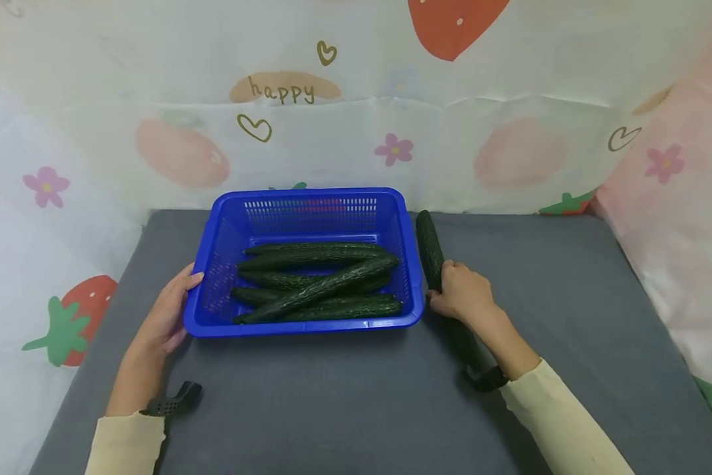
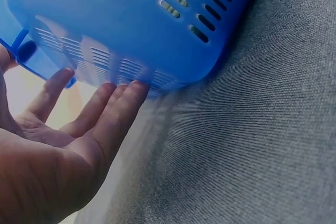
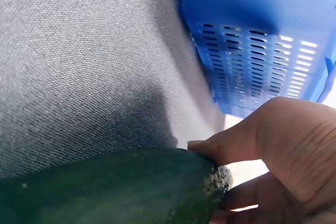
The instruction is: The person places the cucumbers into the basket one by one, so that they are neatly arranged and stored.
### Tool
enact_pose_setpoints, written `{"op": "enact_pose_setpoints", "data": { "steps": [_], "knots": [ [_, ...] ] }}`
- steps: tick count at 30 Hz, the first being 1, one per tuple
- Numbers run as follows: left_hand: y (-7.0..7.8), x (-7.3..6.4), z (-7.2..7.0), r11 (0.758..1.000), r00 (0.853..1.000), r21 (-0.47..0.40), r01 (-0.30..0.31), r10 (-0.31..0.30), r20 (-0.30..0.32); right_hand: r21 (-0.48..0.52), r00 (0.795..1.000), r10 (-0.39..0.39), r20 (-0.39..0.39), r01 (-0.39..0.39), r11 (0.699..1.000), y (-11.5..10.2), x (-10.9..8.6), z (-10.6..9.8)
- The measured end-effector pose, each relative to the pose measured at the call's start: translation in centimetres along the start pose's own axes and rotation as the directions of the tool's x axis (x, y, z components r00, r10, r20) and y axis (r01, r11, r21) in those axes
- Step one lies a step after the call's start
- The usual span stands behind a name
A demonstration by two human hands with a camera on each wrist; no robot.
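Observation:
A blue plastic basket (image 1: 303, 329) with slotted walls stands on the grey cloth, and several long dark green cucumbers (image 1: 326, 287) lie in it. At its left end is my left hand (image 1: 164, 315): the thumb lies on the rim, while the fingers (image 2: 122, 109) touch the outer wall lower down. To the right of the basket, my right hand (image 1: 465, 293) grips a cucumber (image 1: 430, 249) outside it. That cucumber shows on both sides of the hand in the head view. In the right wrist view, a cucumber end sits by the thumb, with part of the fingers hidden.
A grey cloth (image 1: 308, 402) covers the table. Behind and at the sides hangs a pale curtain (image 1: 356, 158) printed with strawberries, flowers and hearts. Black straps (image 1: 174, 400) circle both wrists below cream sleeves (image 1: 127, 441).

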State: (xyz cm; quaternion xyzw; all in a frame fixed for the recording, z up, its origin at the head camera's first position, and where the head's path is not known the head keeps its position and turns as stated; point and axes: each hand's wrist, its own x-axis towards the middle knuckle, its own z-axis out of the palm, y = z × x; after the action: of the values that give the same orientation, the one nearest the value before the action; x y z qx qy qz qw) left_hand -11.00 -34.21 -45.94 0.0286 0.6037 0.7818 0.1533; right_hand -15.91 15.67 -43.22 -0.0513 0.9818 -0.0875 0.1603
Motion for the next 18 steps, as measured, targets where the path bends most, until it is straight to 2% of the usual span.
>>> {"op": "enact_pose_setpoints", "data": {
  "steps": [7,14,18],
  "knots": [
    [-0.09,0.13,0.28,1.000,1.000,-0.010,0.010,-0.010,-0.005,-0.013,1.000,0.014,0.022,-0.014,1.000,0.34,0.01,-0.13],
    [-0.15,-0.19,0.26,1.000,1.000,0.022,0.007,-0.006,-0.021,-0.015,0.999,0.003,0.035,-0.003,1.000,0.27,0.11,-0.31],
    [-0.23,-0.32,0.13,1.000,0.999,0.001,0.026,-0.026,-0.019,-0.014,0.999,0.004,0.053,-0.003,1.000,0.24,0.13,-0.26]
  ]
}}
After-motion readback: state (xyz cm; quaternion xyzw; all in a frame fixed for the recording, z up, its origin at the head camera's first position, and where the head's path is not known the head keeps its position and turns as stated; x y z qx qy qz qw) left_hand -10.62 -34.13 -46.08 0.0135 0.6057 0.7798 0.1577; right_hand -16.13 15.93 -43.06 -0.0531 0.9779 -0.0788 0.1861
